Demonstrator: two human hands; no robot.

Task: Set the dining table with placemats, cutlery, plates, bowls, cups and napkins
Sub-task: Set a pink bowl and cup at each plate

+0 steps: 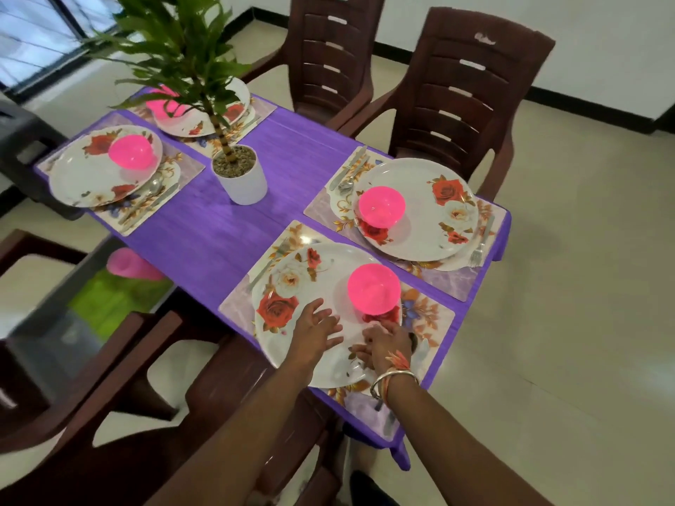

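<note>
Where the plate is: The round white plate with red and white roses [325,275] lies on the pale purple flowered placemat [237,304], at the near edge of the purple-covered counter [219,235].
What is on it: A bright pink plastic bowl [373,287] stands on the plate's right side.
Left-hand grip: The left-hand grip [317,325] is wide, with fingers spread flat over the plate's near part. It holds nothing.
Right-hand grip: The right-hand grip [383,341] rests on the plate's near right part, just below the bowl. Its fingers are bent. I cannot tell if they pinch anything.
How the plate looks: It is big, flat and shiny, with rose pictures around the edge.
How it will handle: It looks thin, stiff and light, maybe plastic. The shiny face could be slippery. The bowl may slide if the plate tips.
Where to hold it: Take the rim on two sides and keep it level. To shift it, push flat on the bare white part.
How the bowl will handle: It looks very light and easy to knock. Hold it around its side.
Cutlery: A silver table knife [266,266] lies on the placemat, touching the plate's far left edge.
Other places: Three more plates with pink bowls sit on placemats around the white pot with a green plant [243,177].
Still to do: I see no cups or napkins on the counter yet.
</note>
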